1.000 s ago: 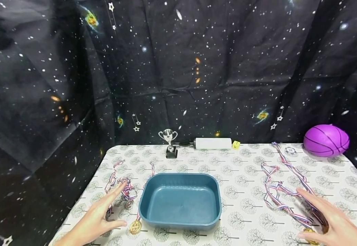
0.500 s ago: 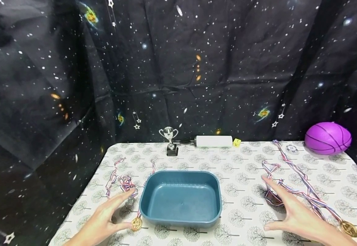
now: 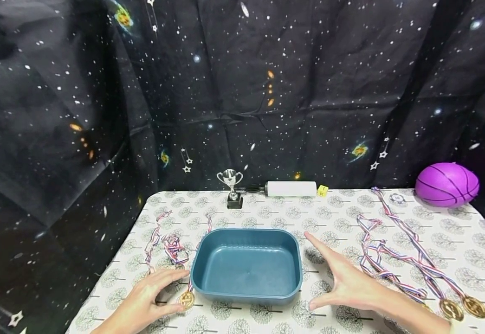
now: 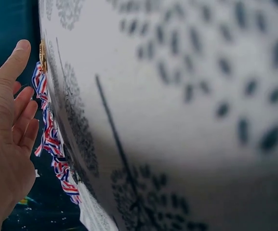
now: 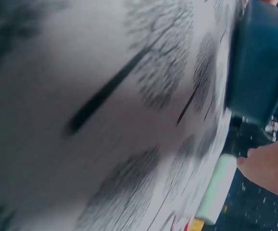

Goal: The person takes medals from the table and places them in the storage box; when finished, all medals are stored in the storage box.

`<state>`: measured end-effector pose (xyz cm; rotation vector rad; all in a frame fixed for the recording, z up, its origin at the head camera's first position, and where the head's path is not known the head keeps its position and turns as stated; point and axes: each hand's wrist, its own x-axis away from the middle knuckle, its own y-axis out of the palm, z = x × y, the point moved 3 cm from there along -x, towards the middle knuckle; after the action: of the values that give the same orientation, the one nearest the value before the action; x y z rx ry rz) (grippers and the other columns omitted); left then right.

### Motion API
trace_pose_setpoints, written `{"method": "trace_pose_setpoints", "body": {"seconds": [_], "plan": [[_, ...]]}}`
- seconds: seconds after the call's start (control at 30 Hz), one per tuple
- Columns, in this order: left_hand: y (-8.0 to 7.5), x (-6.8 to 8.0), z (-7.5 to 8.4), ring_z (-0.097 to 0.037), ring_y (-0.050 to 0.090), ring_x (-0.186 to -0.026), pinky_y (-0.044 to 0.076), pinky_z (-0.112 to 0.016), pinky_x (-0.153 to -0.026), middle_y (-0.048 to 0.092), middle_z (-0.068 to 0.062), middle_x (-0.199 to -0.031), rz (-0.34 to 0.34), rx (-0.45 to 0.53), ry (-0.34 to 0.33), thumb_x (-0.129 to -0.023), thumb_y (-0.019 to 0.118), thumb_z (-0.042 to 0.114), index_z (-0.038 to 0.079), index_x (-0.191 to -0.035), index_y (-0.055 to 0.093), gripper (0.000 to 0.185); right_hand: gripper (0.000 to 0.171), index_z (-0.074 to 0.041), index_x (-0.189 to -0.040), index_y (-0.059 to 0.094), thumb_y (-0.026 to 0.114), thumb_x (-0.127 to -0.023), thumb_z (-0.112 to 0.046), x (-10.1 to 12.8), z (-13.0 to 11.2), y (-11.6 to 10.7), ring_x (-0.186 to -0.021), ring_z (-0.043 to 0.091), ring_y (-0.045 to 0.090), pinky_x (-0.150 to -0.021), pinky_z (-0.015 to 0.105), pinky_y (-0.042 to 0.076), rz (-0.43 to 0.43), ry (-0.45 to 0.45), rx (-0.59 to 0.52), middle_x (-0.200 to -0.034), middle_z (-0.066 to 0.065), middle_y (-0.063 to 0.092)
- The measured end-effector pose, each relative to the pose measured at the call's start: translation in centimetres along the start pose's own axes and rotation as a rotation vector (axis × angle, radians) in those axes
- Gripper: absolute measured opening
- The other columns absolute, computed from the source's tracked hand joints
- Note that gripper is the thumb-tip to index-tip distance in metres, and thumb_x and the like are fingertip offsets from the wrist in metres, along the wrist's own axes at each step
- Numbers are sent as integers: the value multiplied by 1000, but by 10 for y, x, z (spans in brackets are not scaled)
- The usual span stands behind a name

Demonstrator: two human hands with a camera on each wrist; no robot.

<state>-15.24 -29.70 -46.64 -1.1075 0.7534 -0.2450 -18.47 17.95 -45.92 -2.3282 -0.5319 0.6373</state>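
The left hand (image 3: pixel 148 293) and right hand (image 3: pixel 344 284) — fingers loosely extended, gripping nothing — flank the teal rectangular plastic tub (image 3: pixel 247 273), their spacing apparently suiting its width

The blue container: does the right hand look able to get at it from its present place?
Probably yes. The right hand is open near the right side of the blue container, and only tablecloth shows between them.

I'm seeing creased black space-print fabric (image 3: pixel 242 93) hung behind and left of a table (image 3: pixel 234 320) in white tree-print cloth (image 3: pixel 280 215). Light's pretty bright over there.
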Motion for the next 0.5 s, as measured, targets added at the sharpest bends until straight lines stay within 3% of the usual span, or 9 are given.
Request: {"method": "trace_pose_setpoints", "body": {"seconds": [0.07, 0.27, 0.5], "plan": [[1, 2, 0, -10, 67, -118, 56, -30, -97, 68, 17, -133, -2, -1, 10, -78, 93, 47, 34, -141, 66, 70, 146, -22, -172, 14, 103, -60, -49, -7, -3, 6, -153, 50, 30, -114, 75, 29, 9, -8, -42, -174, 15, 24], [4, 6, 0, -8, 68, -110, 48, -16, -98, 70, 16, -126, 7, 28, 54, -78, 95, 41, 28, -135, 71, 63, 143, -20, -172, 17, 104, -61, -44, -20, -8, 18, -154, 46, 30, -116, 74, 29, 41, -16, -74, -174, 13, 26], [8, 7, 1, -9, 68, -110, 58, -33, -89, 71, 15, -125, -11, 38, 63, -81, 93, 37, 26, -132, 73, 55, 141, -19, -172, 19, 103, -62, -50, -25, -11, 26, -153, 43, 34, -116, 71, 33, 34, -14, -91, -172, 17, 30]]}}
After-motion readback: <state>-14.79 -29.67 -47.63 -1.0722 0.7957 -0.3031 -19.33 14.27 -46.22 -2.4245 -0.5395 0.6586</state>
